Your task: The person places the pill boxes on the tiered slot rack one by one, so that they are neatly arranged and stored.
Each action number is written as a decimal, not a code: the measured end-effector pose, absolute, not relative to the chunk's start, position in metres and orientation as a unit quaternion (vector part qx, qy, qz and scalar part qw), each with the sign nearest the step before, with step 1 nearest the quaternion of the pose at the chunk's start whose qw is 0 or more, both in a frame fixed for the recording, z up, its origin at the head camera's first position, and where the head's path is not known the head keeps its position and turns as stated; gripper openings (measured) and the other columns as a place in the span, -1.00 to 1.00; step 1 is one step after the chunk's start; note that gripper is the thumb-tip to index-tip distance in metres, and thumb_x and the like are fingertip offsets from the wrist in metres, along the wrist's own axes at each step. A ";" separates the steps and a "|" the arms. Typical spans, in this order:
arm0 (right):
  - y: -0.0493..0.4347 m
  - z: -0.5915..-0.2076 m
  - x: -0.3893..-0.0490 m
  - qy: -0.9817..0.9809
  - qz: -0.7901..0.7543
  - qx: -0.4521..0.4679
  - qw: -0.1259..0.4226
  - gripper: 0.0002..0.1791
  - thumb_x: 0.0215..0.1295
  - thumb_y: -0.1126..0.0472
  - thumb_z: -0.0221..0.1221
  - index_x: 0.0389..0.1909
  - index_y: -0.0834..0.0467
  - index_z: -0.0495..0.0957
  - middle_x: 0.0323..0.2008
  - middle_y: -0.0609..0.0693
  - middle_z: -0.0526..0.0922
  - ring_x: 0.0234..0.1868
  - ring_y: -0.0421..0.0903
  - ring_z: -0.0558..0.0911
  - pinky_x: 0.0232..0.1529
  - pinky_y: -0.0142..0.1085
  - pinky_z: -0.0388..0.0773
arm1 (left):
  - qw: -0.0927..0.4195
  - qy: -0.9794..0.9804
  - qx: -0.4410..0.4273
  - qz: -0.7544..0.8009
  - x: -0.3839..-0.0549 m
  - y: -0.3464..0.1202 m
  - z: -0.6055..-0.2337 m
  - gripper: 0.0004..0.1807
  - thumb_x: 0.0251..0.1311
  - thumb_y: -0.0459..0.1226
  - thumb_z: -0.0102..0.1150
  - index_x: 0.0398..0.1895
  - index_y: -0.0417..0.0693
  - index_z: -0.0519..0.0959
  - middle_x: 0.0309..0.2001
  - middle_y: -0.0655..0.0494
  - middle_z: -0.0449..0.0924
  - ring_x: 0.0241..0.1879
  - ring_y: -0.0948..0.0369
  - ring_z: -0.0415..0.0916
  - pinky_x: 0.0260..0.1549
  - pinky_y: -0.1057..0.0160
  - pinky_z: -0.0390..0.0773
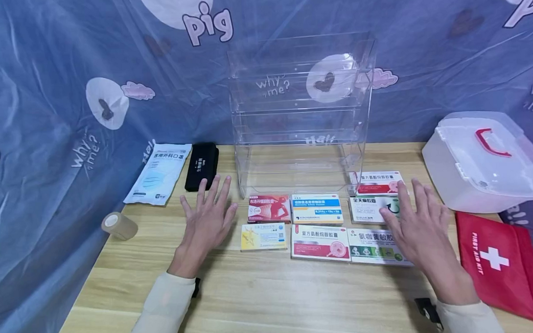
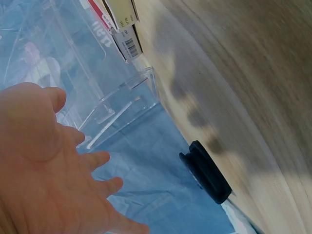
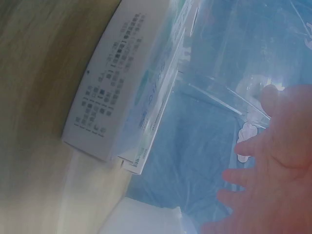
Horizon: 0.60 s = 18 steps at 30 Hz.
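Observation:
My left hand point(image 1: 206, 220) is held above the table with fingers spread and nothing in it. Nearest to it are a red medicine box point(image 1: 269, 208) and a yellow-and-white medicine box point(image 1: 263, 236). Likewise spread and holding nothing, my right hand point(image 1: 420, 225) hovers over the right end of the medicine boxes. Beneath it lie a white box with a green picture strip point(image 1: 375, 248) and a white-and-green box point(image 1: 368, 211), both partly hidden. A blue-and-white box point(image 1: 317, 209) and a white-and-red box point(image 1: 320, 243) lie between the hands.
A clear tiered acrylic rack point(image 1: 300, 121) stands behind the boxes; another white-and-red box point(image 1: 377, 178) lies by its right foot. Left are a mask packet point(image 1: 158, 172), black case point(image 1: 202, 166) and tan roll point(image 1: 120, 226). Right are a lidded white bin point(image 1: 482, 164) and red first aid pouch point(image 1: 501, 266).

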State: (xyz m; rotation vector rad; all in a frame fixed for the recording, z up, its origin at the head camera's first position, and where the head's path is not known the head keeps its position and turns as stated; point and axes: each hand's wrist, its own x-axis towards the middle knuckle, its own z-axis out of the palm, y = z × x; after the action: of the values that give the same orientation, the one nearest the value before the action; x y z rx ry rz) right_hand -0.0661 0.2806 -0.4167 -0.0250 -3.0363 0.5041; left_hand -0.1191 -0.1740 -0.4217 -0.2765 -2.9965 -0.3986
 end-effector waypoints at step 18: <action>0.270 -0.412 -0.071 -0.983 0.180 -0.005 0.041 -0.27 0.52 0.03 0.26 0.55 0.31 0.33 0.47 0.57 0.27 0.39 0.61 0.31 0.25 0.63 0.39 | 0.114 -0.959 -0.104 -0.239 -0.166 -0.166 -0.395 -0.14 0.58 -0.08 0.13 0.79 0.11 -0.04 0.74 -0.12 0.06 0.69 -0.18 0.09 0.56 -0.42 0.32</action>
State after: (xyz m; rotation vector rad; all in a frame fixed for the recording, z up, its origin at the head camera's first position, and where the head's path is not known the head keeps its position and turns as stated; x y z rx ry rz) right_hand -0.0710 0.2703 -0.4116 -0.0157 -3.0095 0.5527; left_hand -0.1655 -0.1662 -0.3950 -0.3036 -2.8112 -0.7014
